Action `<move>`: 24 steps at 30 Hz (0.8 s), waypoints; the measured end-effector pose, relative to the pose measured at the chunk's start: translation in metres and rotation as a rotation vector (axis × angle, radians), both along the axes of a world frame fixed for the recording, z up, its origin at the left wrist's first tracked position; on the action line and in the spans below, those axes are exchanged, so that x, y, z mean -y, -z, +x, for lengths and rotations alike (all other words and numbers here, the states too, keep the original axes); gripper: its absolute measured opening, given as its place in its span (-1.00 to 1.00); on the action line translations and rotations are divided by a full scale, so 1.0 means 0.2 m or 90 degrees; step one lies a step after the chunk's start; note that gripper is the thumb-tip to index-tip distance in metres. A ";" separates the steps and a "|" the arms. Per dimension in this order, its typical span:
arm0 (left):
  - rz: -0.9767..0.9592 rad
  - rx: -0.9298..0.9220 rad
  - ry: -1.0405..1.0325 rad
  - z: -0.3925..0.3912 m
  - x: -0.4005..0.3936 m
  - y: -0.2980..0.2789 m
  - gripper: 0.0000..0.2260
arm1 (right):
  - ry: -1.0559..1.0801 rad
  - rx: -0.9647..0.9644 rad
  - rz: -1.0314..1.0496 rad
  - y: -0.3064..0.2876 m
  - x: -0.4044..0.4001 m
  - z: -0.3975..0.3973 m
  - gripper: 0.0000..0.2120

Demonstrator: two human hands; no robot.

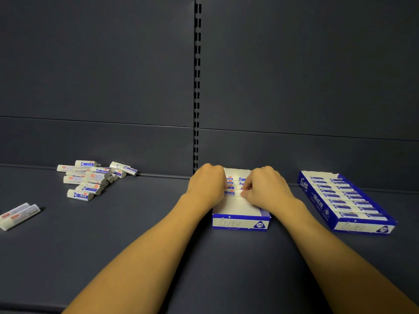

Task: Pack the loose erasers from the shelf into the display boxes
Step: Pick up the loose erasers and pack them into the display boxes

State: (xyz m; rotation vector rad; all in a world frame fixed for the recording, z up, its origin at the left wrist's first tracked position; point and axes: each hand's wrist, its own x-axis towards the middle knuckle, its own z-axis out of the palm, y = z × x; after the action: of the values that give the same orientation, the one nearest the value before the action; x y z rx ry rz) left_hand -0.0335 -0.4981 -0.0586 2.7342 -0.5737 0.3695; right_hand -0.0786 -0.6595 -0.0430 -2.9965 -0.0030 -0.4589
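Dark shelf (136, 234): my left hand (207, 184) and right hand (266, 188), fingers curled, pinch erasers (235, 193) in the box (240, 222); pile (93, 179) lies left.

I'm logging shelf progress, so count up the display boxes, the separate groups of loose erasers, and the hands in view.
Display boxes: 2, the middle box partly filled, the right box full.
Groups of loose erasers: 2, the pile and the pair at far left.
Hands: 2, left hand, right hand.
Total: 6
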 end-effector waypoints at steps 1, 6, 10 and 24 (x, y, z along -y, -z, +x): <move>0.000 -0.001 -0.001 0.00 0.00 0.00 -0.75 | 0.000 0.000 0.004 0.00 0.00 0.00 -0.80; 0.005 0.004 -0.010 -0.01 0.01 0.00 -0.73 | 0.001 -0.001 0.015 0.00 0.00 0.00 -0.78; -0.003 0.014 -0.015 -0.03 0.01 -0.01 -0.72 | 0.000 -0.002 0.027 0.00 0.01 0.00 -0.78; 0.017 -0.002 -0.005 -0.06 0.00 -0.06 -0.80 | -0.026 -0.018 0.066 0.00 0.01 0.01 -0.84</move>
State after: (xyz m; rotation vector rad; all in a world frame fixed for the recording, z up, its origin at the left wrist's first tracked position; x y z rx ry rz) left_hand -0.0453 -0.4984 -0.0458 2.7637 -0.5709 0.3617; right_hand -0.0758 -0.6609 -0.0424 -2.8946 -0.0358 -0.4006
